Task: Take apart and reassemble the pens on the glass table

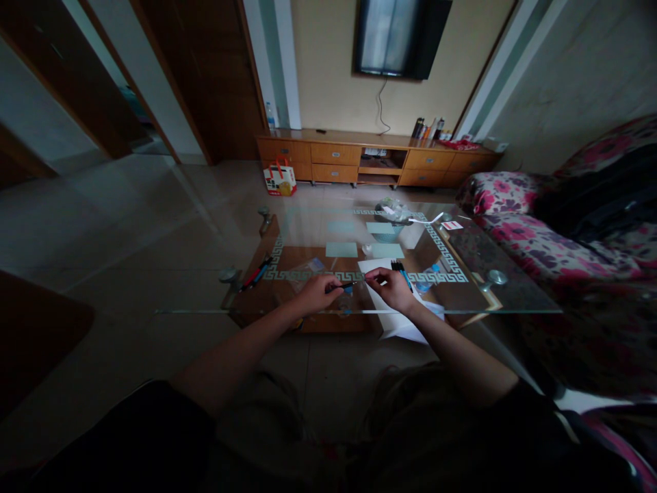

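A slim dark pen [348,285] is held slantwise above the front part of the glass bench [308,227], between the two hands. The left hand [319,294] has its fingers curled and closed on the pen's left end. The right hand [393,289] has thumb and fingertips drawn near each other at the other end — too small to tell whether they grip it. White paper [393,315] shows below the right hand, dark-topped pens [397,266] just beside it — and a plastic bag [394,209] lies farther back.
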A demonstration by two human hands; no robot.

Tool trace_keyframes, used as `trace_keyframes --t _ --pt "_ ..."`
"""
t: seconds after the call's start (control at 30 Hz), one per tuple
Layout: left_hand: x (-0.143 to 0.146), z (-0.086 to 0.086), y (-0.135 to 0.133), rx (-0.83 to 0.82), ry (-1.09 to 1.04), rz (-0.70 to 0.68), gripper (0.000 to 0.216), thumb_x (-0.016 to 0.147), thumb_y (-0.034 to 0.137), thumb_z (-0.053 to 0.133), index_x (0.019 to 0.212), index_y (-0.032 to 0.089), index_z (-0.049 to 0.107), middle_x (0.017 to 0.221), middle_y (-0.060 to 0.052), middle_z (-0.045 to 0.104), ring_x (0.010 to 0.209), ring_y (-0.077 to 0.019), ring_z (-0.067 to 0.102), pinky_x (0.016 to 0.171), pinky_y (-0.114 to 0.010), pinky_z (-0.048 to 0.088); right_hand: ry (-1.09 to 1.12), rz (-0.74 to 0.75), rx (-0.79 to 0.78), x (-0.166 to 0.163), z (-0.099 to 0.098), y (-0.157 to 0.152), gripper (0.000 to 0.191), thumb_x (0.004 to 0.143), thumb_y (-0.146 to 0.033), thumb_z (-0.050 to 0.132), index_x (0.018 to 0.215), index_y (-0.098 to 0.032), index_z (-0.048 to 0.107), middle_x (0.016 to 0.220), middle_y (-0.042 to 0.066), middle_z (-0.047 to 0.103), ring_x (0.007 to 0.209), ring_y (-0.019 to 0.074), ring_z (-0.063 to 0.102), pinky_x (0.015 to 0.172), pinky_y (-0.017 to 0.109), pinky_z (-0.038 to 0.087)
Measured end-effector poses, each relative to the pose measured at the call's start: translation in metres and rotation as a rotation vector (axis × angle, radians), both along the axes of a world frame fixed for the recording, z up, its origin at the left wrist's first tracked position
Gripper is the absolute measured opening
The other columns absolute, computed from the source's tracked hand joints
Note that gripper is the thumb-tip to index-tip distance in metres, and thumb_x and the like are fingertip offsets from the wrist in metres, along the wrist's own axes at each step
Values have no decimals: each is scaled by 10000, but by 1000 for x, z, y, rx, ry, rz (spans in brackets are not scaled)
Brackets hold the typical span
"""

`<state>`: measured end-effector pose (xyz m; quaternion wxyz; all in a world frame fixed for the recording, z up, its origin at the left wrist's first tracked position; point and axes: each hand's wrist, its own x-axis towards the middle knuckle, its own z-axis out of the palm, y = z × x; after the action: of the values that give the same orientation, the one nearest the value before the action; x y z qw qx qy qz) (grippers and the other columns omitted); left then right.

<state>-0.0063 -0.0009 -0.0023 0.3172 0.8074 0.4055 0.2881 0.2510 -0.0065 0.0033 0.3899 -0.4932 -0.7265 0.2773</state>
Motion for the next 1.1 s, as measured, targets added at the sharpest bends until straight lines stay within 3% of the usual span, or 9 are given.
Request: trace_keyframes --t 0.23,1.1 --pt "0 0 -1 -5 -12 -13 199 866 313 582 891 146 688 767 -24 659 688 -139 570 626 -230 409 50 96 -28 -7 1 -5 241 853 -386 625 961 -186 706 908 57 729 777 169 657 671 279 516" --pt "2 2 -4 -23 4 -38 197 853 324 607 865 144 687 750 -18 648 670 -130 553 623 -232 402 55 145 -107 -12 0 -8 254 828 -368 652 976 -174 723 883 53 734 701 148 633 610 251 490"
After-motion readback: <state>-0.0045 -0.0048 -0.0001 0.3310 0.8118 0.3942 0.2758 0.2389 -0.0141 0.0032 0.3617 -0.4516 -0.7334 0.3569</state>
